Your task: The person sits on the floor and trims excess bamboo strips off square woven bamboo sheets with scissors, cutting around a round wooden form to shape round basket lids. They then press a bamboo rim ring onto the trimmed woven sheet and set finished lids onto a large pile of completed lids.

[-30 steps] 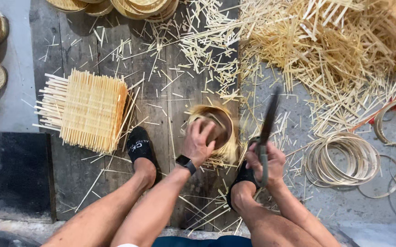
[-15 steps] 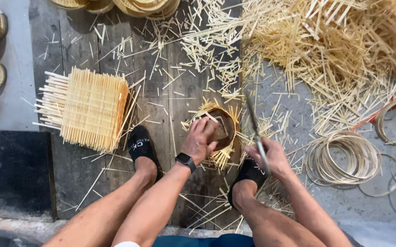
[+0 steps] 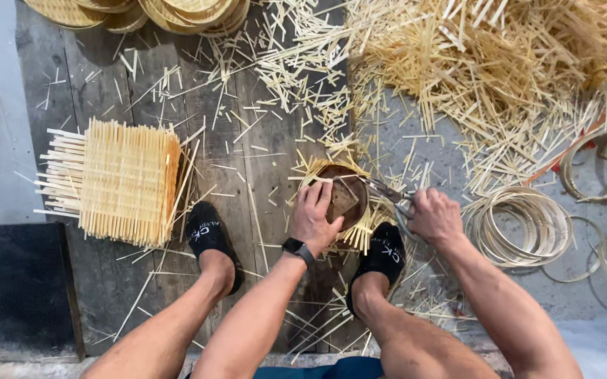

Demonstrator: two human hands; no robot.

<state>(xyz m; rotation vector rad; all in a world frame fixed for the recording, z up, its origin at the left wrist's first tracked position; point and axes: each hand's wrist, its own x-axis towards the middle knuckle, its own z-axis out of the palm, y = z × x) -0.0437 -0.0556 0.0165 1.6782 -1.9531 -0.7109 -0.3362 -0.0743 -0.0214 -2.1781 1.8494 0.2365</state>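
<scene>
head view: only camera, looks straight down at a seated person's arms, legs, black-socked feet.
step (my read): trimming the protruding strip ends off a small woven bamboo basket [image 3: 338, 203] seated on a round dark mould; part of the rim is still fringed.
next move calls for (my read): turn the piece under the palm so untrimmed ends face the blade, keep fingers off the cut line.
left hand [image 3: 315, 214]: pressed flat on top of the basket/mould, fingers spread and curled over its near-left edge, pinning it down. Smartwatch [image 3: 296, 248] on that wrist.
right hand [image 3: 435, 216]: clenched round the handle of a metal cutting tool [image 3: 386, 191]; blade runs from the fist toward the left hand and meets the basket rim. Exact tool type not readable.
basket location: on the wooden floorboards [image 3: 135, 105] directly under the left hand, between the two feet, just left of the right hand.
left of left hand: stack of square woven bamboo mats [image 3: 117, 181].
right of right hand: coils of bamboo hoops [image 3: 521, 224].
beyond both hands: heap of offcut bamboo strips [image 3: 486, 63]; finished round trays [image 3: 177, 10] at far edge.
</scene>
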